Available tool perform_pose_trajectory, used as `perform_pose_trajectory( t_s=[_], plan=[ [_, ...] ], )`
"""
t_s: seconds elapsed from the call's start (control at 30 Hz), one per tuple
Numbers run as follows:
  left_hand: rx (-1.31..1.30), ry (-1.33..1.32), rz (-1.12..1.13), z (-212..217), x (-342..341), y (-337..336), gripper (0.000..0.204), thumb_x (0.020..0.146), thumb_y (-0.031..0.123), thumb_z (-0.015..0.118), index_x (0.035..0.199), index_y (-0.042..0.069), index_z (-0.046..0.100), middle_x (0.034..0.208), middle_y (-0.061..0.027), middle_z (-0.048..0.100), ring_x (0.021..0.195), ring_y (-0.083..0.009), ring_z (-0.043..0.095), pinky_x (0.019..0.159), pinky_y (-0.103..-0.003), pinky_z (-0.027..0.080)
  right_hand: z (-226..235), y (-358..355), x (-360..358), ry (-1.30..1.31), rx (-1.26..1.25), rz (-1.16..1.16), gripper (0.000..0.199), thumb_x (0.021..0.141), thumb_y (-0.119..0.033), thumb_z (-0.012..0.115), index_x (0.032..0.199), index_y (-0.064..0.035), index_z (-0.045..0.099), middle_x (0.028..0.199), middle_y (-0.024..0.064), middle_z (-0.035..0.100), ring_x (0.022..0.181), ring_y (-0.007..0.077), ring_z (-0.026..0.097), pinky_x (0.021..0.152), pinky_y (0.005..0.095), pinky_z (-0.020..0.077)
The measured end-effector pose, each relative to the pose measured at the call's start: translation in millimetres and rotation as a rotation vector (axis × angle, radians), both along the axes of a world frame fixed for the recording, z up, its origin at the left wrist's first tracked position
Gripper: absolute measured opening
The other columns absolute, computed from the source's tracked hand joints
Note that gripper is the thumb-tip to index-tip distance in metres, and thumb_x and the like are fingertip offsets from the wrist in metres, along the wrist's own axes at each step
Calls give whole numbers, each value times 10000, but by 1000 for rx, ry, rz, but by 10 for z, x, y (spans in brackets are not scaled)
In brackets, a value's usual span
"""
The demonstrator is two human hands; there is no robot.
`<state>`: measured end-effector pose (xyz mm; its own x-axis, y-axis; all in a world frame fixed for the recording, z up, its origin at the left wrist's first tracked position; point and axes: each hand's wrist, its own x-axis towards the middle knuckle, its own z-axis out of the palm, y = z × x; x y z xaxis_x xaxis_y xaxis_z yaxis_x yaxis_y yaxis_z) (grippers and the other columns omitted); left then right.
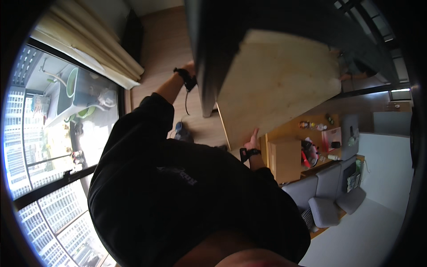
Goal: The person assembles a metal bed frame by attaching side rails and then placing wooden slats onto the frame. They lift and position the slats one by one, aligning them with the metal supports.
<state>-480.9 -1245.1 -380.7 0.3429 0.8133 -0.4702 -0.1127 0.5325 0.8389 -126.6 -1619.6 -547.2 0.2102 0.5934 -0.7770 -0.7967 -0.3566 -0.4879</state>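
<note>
A large pale wooden board (284,75) hangs tilted before me, with a dark panel-like frame (213,49) along its left and upper sides. My right hand (252,141) is at the board's lower edge, one finger or the thumb lying on its face and the other fingers mostly hidden. My left hand (190,67) reaches to the left edge of the dark frame; its fingers are out of sight behind it. Both wrists wear black bands. At the board's far right end, what looks like another person's arm (353,77) shows dimly.
On the right a wooden table (284,127) holds a cardboard box (285,160) and small items. Beside it is a grey cushioned sofa (302,189). To the left are a window (71,178) and a beige curtain (89,40). Wooden floor (162,44) lies beyond my left arm.
</note>
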Motion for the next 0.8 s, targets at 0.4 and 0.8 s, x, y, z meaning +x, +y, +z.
perform_pose_trajectory(
  t_s=[0.4, 0.8],
  plan=[
    [193, 529, -16, -633, 657, 1074, 632, 904, 295, 740, 1381, 17, 431, 1380, -294, 585, 1298, -424, 577, 1058, -490, 490, -73, -79, -550, -302, -408, 21, 503, 1055, -491, 513, 1403, -128, 510, 1450, 109, 571, 1231, 281, 607, 1023, 428, 513],
    [184, 564, -138, -834, 644, 1606, 582, 913, 310, 747, 1337, 20, 473, 1275, -264, 661, 1208, -409, 643, 983, -467, 544, 170, -1149, -1897, -356, -406, 279, 426, 1085, -379, 470, 1368, -79, 574, 1331, 151, 666, 1219, 316, 642, 1007, 452, 544]
  ],
)
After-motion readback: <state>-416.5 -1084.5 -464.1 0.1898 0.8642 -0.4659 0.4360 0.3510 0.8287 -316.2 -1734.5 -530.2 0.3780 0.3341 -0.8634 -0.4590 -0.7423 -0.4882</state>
